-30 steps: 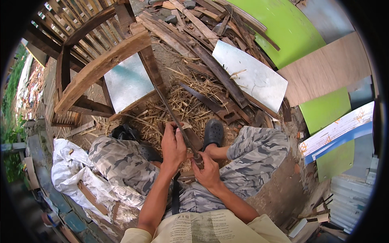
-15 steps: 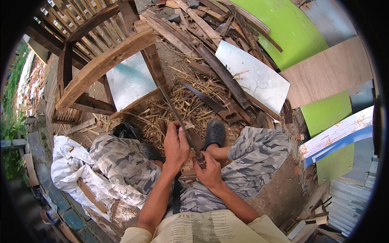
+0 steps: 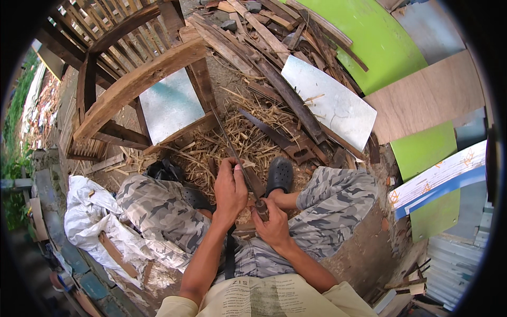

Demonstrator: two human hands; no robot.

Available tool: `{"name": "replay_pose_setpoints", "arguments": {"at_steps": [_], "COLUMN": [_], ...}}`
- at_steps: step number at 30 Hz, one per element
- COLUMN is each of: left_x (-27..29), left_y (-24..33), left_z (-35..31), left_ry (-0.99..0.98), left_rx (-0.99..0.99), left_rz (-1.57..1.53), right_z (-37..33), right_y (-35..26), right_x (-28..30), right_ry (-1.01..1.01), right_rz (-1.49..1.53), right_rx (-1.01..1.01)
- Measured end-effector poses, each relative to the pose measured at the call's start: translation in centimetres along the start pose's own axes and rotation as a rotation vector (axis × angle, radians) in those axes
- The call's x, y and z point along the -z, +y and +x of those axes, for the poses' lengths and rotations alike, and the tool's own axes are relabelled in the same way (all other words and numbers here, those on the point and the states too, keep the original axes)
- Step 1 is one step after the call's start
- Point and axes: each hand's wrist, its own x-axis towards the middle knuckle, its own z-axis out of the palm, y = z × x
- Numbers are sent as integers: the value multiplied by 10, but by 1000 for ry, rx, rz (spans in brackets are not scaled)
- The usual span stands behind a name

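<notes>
A long, narrow-bladed knife (image 3: 228, 138) slants up and left from my lap, its blade tapering past the wooden frame's lower corner. Its brown handle (image 3: 262, 210) is wrapped by the fingers of my right hand (image 3: 273, 224). Higher up, my left hand (image 3: 231, 186) is closed at the blade, thumb along it; whether a thin strip is also pinched there is hidden. Under the blade, between my shoes, lies a piece of wood (image 3: 255, 182). Beyond it a handsaw (image 3: 280, 138) rests on pale shavings (image 3: 232, 127).
A slatted wooden chair frame (image 3: 140, 87) lies at the upper left. Scrap wood (image 3: 264, 31) is heaped at the far side, beside a white board (image 3: 332, 100) and green panels (image 3: 369, 47). A white sack (image 3: 92, 211) lies by my left knee.
The knife has turned slightly, so its blade shows narrower, and its tip has dipped a little to the right. Both hands keep nearly the same places.
</notes>
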Motion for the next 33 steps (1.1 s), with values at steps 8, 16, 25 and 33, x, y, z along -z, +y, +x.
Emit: {"name": "replay_pose_setpoints", "arguments": {"at_steps": [8, 16, 25, 33], "left_x": [0, -1, 2, 48], "left_y": [2, -2, -3, 60], "left_z": [-1, 4, 7, 79], "left_ry": [11, 32, -68, 369], "left_rx": [9, -53, 154, -488], "left_rz": [-17, -69, -239, -47], "right_z": [-2, 10, 15, 19], "right_y": [2, -16, -27, -31], "right_x": [-1, 9, 17, 22], "right_ry": [-23, -49, -80, -89], "right_rz": [2, -17, -12, -55], "right_rx": [-33, -86, -170, -189]}}
